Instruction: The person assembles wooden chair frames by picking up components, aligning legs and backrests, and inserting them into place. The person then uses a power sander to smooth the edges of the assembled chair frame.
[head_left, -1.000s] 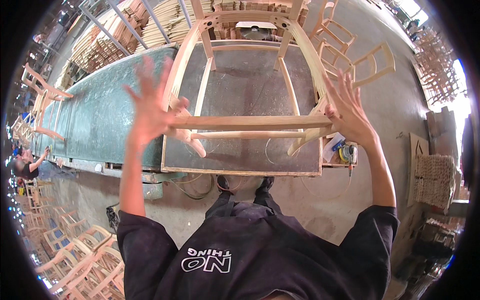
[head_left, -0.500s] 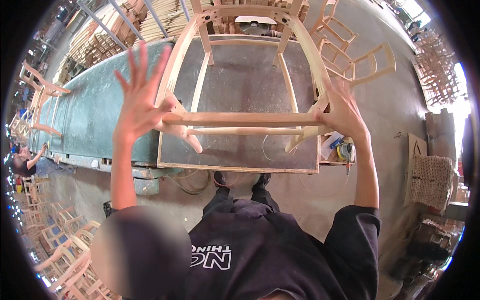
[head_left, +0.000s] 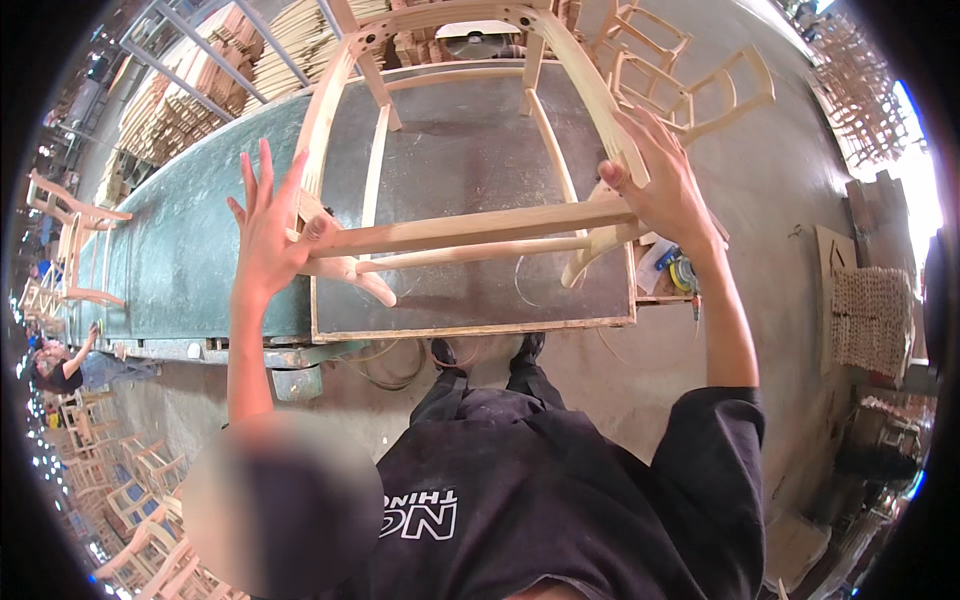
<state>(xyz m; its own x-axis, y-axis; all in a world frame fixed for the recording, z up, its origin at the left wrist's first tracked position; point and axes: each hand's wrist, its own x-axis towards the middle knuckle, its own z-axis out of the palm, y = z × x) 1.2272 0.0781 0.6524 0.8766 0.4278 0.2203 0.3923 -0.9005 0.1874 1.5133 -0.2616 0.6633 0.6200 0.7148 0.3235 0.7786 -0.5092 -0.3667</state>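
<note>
A pale bare-wood chair frame rests on a dark-topped, wood-edged worktable. It has no seat, and its front rail slants slightly up toward the right. At the frame's near left corner is my left hand, its fingers spread upward and its thumb against the corner. My right hand lies along the near right corner with fingers stretched out over the side rail and thumb raised on the inner side. Part of that corner is hidden behind the right hand.
A green-topped table adjoins on the left, with a wooden chair at its far end. A yellow and blue power tool sits beside the worktable. More chairs stand at the right. Another person works far left. Hoses lie below.
The chair frame has turned slightly, its right end now higher. My right thumb has lifted into view and its fingers lie along the side rail. My left fingers are a little closer together.
</note>
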